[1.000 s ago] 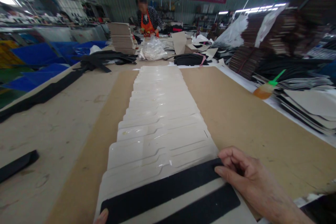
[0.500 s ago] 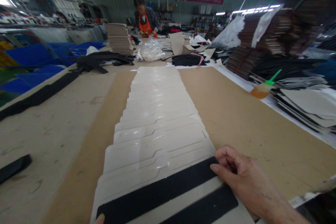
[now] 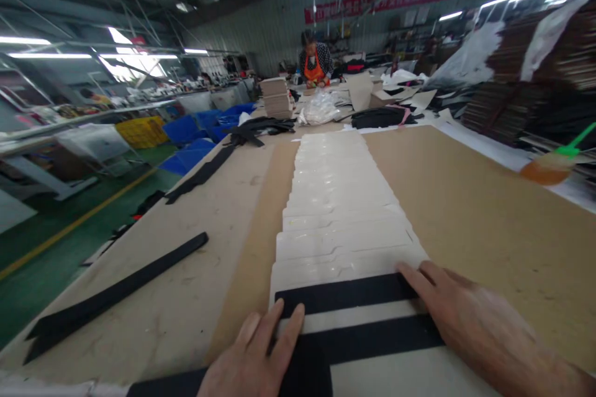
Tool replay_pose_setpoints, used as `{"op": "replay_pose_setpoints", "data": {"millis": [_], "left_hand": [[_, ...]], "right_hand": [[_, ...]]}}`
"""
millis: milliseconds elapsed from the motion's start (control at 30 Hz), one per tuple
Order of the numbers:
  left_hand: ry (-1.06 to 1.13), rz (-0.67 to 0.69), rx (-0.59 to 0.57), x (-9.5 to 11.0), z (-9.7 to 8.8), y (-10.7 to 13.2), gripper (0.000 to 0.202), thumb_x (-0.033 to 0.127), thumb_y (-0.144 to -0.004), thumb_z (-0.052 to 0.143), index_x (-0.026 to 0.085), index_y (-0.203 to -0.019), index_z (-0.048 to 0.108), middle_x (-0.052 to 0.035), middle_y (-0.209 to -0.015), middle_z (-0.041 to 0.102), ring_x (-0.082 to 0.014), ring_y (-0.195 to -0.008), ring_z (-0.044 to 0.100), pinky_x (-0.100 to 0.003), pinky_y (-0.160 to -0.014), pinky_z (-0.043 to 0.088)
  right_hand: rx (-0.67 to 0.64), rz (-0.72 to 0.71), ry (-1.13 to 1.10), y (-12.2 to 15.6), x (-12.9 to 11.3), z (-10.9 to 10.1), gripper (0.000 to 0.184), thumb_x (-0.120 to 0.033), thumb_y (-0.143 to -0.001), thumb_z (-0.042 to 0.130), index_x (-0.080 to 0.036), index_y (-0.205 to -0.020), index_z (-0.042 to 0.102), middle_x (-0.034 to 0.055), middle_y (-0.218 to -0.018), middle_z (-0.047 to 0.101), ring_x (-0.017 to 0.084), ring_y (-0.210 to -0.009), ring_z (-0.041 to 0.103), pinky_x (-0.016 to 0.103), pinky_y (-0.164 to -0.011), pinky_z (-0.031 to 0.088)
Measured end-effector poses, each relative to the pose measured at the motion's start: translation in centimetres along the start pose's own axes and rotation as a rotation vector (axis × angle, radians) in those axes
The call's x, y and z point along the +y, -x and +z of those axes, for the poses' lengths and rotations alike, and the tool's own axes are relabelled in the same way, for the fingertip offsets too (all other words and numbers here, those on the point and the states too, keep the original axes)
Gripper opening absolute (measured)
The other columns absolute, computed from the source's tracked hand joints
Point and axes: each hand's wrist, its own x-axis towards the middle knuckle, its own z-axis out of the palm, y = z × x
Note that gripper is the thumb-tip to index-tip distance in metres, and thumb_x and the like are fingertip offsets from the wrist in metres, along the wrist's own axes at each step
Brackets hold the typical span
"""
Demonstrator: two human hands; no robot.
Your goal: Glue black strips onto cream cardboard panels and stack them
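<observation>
A row of overlapping pale panels [image 3: 344, 190] runs away from me down the table, with shiny patches on their surfaces. Across the nearest ones lie two black strips, a farther one [image 3: 349, 294] and a nearer one [image 3: 377, 340], roughly parallel. My left hand [image 3: 256, 350] is at the left end of the farther strip, its fingers spread and tips touching it. My right hand [image 3: 470, 313] rests at that strip's right end, fingers stretched out over it. More black material [image 3: 307, 366] lies under and beside my left hand, partly hidden by it.
A loose black strip [image 3: 125, 285] lies on the table's left side. Black strips [image 3: 263, 129], a clear plastic bag [image 3: 320, 107] and a stack of boards [image 3: 275, 98] are at the far end. An orange bottle with a green spout [image 3: 549, 167] stands right. Another person [image 3: 316, 62] works beyond.
The view has swung left and up. My left hand has come fully into view over the strip's left end. My right hand has gone from pinching the strip's right end to lying over it.
</observation>
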Motion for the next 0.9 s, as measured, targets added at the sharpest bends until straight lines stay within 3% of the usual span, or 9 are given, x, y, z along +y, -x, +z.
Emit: {"op": "replay_pose_setpoints", "data": {"millis": [67,133,367,533,700,800,900], "left_hand": [[-0.004,-0.045,-0.063,1.1,-1.3,-1.0,0.079,0.025,-0.078,0.06,0.03,-0.151,0.028,-0.0144,-0.143,0.051,-0.0321,-0.123,0.055,-0.041,-0.097,0.052],[0.009,-0.085,-0.109,2.3,-2.4,-2.0,0.077,0.029,-0.077,0.063,0.029,-0.148,0.034,-0.0188,-0.137,0.055,-0.035,-0.121,0.056,-0.046,-0.098,0.051],[0.132,-0.181,-0.109,3.6,-4.2,-3.0,0.074,0.022,-0.072,0.065,0.033,-0.142,0.044,-0.0148,-0.123,0.057,-0.0325,-0.109,0.059,-0.046,-0.087,0.055],[0.168,-0.213,-0.071,3.1,-3.4,-2.5,0.068,0.027,-0.076,0.063,0.029,-0.142,0.046,-0.0149,-0.129,0.054,-0.0322,-0.114,0.056,-0.047,-0.092,0.053],[0.207,-0.236,-0.067,2.6,-2.4,-1.7,0.067,0.025,-0.076,0.06,0.021,-0.142,0.046,-0.0163,-0.141,0.047,-0.033,-0.129,0.046,-0.048,-0.107,0.043],[0.225,-0.269,-0.07,2.5,-2.3,-0.8,0.065,0.022,-0.077,0.057,0.017,-0.141,0.047,-0.0163,-0.141,0.048,-0.0324,-0.131,0.045,-0.048,-0.111,0.04],[0.247,-0.286,-0.01,2.3,-1.6,0.6,0.064,0.016,-0.073,0.054,0.014,-0.137,0.052,-0.0148,-0.134,0.054,-0.0293,-0.124,0.05,-0.045,-0.109,0.042]], "right_hand": [[0.034,-0.068,0.138,-0.3,-1.3,-0.6,0.078,0.006,-0.067,0.049,-0.031,-0.135,0.052,0.0017,-0.075,0.062,0.017,-0.055,0.062,0.024,-0.044,0.043],[0.032,-0.125,0.225,-0.6,-2.6,-1.2,0.089,0.004,-0.066,0.053,-0.038,-0.144,0.042,0.0009,-0.069,0.06,0.017,-0.051,0.059,0.024,-0.042,0.039],[-0.023,-0.181,0.342,-0.8,-4.3,-0.6,0.095,0.0,-0.065,0.059,-0.05,-0.143,0.04,0.0029,-0.071,0.059,0.02,-0.057,0.058,0.025,-0.046,0.039],[0.029,-0.161,0.3,-0.4,-3.6,-0.2,0.089,0.002,-0.068,0.056,-0.048,-0.141,0.044,0.0031,-0.077,0.059,0.021,-0.064,0.061,0.025,-0.048,0.044],[0.018,-0.148,0.201,0.5,-2.1,0.2,0.082,0.008,-0.068,0.048,-0.036,-0.136,0.055,0.0058,-0.088,0.064,0.022,-0.067,0.064,0.03,-0.046,0.052],[0.072,-0.089,0.051,2.0,0.1,1.1,0.075,0.008,-0.07,0.041,-0.03,-0.132,0.059,0.0095,-0.105,0.068,0.025,-0.079,0.068,0.037,-0.057,0.059],[0.17,0.087,-0.313,4.3,2.8,1.9,0.062,0.003,-0.074,0.043,-0.031,-0.119,0.069,0.0091,-0.112,0.071,0.027,-0.092,0.069,0.042,-0.078,0.059]]}}
